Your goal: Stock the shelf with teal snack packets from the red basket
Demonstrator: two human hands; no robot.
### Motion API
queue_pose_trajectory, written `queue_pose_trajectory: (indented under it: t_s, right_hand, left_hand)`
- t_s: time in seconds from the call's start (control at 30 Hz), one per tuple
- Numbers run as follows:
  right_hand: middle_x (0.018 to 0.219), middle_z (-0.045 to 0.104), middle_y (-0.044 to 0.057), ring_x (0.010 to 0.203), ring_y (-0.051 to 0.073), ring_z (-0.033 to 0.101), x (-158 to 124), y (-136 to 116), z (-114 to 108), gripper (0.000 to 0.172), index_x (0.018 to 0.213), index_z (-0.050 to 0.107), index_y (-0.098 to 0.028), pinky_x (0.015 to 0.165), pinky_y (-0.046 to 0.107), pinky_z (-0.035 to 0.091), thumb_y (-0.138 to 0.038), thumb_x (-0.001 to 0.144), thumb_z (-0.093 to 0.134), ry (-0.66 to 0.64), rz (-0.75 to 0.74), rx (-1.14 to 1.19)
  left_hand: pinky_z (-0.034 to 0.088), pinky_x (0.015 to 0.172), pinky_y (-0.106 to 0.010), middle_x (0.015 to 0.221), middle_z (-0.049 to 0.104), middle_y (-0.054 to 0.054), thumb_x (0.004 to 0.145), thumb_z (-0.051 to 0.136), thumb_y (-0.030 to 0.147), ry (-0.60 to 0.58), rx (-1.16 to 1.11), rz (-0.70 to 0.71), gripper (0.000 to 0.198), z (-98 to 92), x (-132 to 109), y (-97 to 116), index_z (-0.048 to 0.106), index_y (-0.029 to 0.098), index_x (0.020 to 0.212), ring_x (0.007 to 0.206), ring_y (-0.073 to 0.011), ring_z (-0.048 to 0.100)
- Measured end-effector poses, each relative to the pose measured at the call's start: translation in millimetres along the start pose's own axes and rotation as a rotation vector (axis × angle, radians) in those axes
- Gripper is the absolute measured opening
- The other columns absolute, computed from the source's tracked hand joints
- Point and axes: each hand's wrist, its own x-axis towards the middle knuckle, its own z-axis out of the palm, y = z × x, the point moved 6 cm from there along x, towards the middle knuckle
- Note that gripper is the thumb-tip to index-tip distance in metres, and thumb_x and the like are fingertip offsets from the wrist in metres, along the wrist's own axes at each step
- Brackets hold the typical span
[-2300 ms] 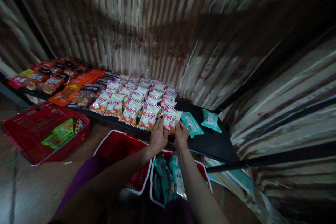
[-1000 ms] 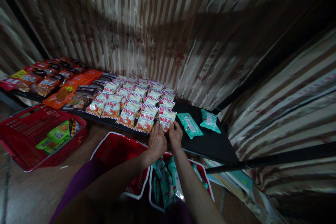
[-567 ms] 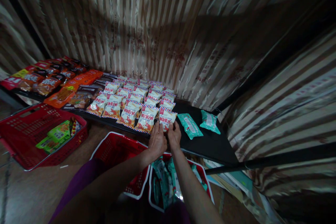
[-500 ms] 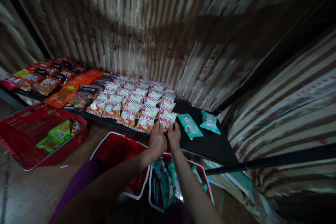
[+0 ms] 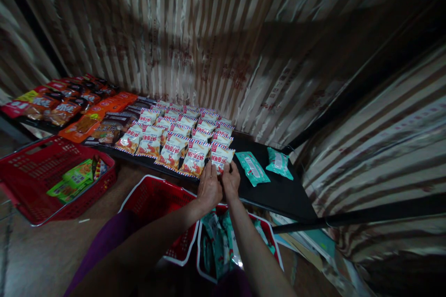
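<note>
Rows of white snack packets with red print lie on a low black shelf (image 5: 278,192). Both my hands rest at the near edge of the rightmost front packet (image 5: 222,157). My left hand (image 5: 209,188) pinches its lower left corner with fingers closed. My right hand (image 5: 231,181) grips its lower right corner. Right of that packet lie two teal packets (image 5: 252,167), apart from my hands.
Orange, red and dark snack packs (image 5: 81,116) fill the shelf's left part. On the floor stand three red baskets: one at left with green packs (image 5: 49,181), one below my left arm (image 5: 160,204), one holding teal packets (image 5: 226,246). A striped curtain (image 5: 216,37) hangs behind.
My hands and the white packet have shifted slightly toward the left, closing it against the neighbouring row. Both hands stay on the packet's near edge.
</note>
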Motion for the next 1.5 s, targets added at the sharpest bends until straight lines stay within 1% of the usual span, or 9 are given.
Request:
queue_pose_trajectory:
  t_s: [0.2, 0.4, 0.5, 0.6, 0.77, 0.9, 1.1, 1.27, 1.5]
  right_hand:
    - [0.103, 0.069, 0.009, 0.098, 0.024, 0.06, -0.2, 5.6, 2.2, 0.052, 0.117, 0.06, -0.018, 0.085, 0.036, 0.045, -0.049, 0.081, 0.041, -0.027, 0.045, 0.0]
    - [0.128, 0.056, 0.016, 0.119, 0.028, 0.05, -5.7, -1.5, -3.8, 0.066, 0.134, 0.044, -0.013, 0.098, 0.043, 0.038, -0.055, 0.083, 0.038, 0.001, 0.012, -0.044]
    - [0.143, 0.038, 0.02, 0.133, 0.031, 0.035, -12.2, -13.6, -7.4, 0.072, 0.141, 0.032, -0.008, 0.106, 0.048, 0.029, -0.055, 0.086, 0.034, 0.047, -0.129, -0.149]
    - [0.151, 0.024, 0.016, 0.14, 0.03, 0.018, -20.3, -26.9, -4.2, 0.068, 0.144, 0.026, -0.013, 0.109, 0.053, 0.022, -0.052, 0.089, 0.031, 0.063, -0.357, -0.285]
    - [0.156, 0.009, 0.011, 0.142, 0.03, 0.01, -28.5, -31.2, 13.7, 0.059, 0.145, 0.022, -0.022, 0.108, 0.057, 0.023, -0.045, 0.092, 0.032, -0.002, -0.567, -0.418]
    - [0.157, 0.0, 0.009, 0.141, 0.032, 0.009, -31.3, -30.1, 21.3, 0.059, 0.145, 0.025, -0.024, 0.107, 0.057, 0.026, -0.045, 0.091, 0.037, -0.009, -0.589, -0.459]
    - [0.156, 0.001, 0.009, 0.14, 0.032, 0.013, -32.6, -30.9, 20.5, 0.058, 0.144, 0.027, -0.027, 0.107, 0.056, 0.027, -0.046, 0.09, 0.038, 0.01, -0.553, -0.471]
    - [0.156, 0.001, 0.009, 0.14, 0.032, 0.013, -35.0, -33.6, 21.2, 0.056, 0.143, 0.03, -0.024, 0.107, 0.056, 0.026, -0.043, 0.091, 0.037, 0.058, -0.557, -0.47]
    - [0.157, 0.0, 0.007, 0.14, 0.031, 0.013, -32.6, -36.4, 24.2, 0.054, 0.144, 0.026, -0.027, 0.106, 0.056, 0.029, -0.04, 0.092, 0.035, 0.028, -0.567, -0.466]
  left_hand:
    - [0.028, 0.112, -0.048, 0.147, 0.027, -0.026, 0.075, 0.043, 0.009, -0.022, -0.002, 0.019, 0.062, -0.4, -0.5, -0.7, 0.033, -0.004, 0.136, 0.138, -0.0318, 0.024]
    - [0.026, 0.111, -0.052, 0.151, 0.025, -0.015, 0.08, 0.039, 0.009, 0.072, 0.067, 0.217, 0.058, -13.6, -14.7, -1.9, 0.034, 0.01, 0.139, 0.142, -0.027, 0.014]
    - [0.021, 0.111, -0.055, 0.152, 0.024, -0.01, 0.084, 0.038, 0.01, 0.192, 0.16, 0.237, 0.055, -28.7, -21.6, -13.9, 0.038, 0.021, 0.137, 0.143, -0.0269, 0.006]
    - [0.019, 0.112, -0.054, 0.153, 0.021, -0.01, 0.085, 0.042, 0.014, 0.287, 0.221, 0.185, 0.052, -43.3, -21.0, -31.5, 0.041, 0.024, 0.136, 0.143, -0.0288, 0.004]
    - [0.024, 0.11, -0.052, 0.154, 0.015, -0.012, 0.085, 0.047, 0.022, 0.294, 0.244, 0.197, 0.055, -51.2, -11.3, -47.2, 0.035, 0.023, 0.139, 0.143, -0.0292, 0.006]
    - [0.025, 0.109, -0.052, 0.153, 0.019, -0.015, 0.084, 0.05, 0.027, 0.286, 0.255, 0.196, 0.056, -49.1, -4.8, -51.1, 0.036, 0.02, 0.138, 0.142, -0.0301, 0.012]
    - [0.032, 0.104, -0.05, 0.151, 0.019, -0.02, 0.086, 0.047, 0.034, 0.286, 0.238, 0.182, 0.054, -43.3, 0.6, -58.1, 0.037, 0.016, 0.136, 0.14, -0.032, 0.017]
    - [0.03, 0.106, -0.049, 0.15, 0.022, -0.023, 0.087, 0.045, 0.031, 0.336, 0.219, 0.2, 0.056, -40.3, -0.7, -62.9, 0.032, 0.012, 0.138, 0.141, -0.0307, 0.017]
    - [0.027, 0.108, -0.049, 0.149, 0.023, -0.022, 0.088, 0.044, 0.03, 0.352, 0.236, 0.206, 0.058, -38.2, 0.3, -64.9, 0.028, 0.011, 0.14, 0.141, -0.0296, 0.016]
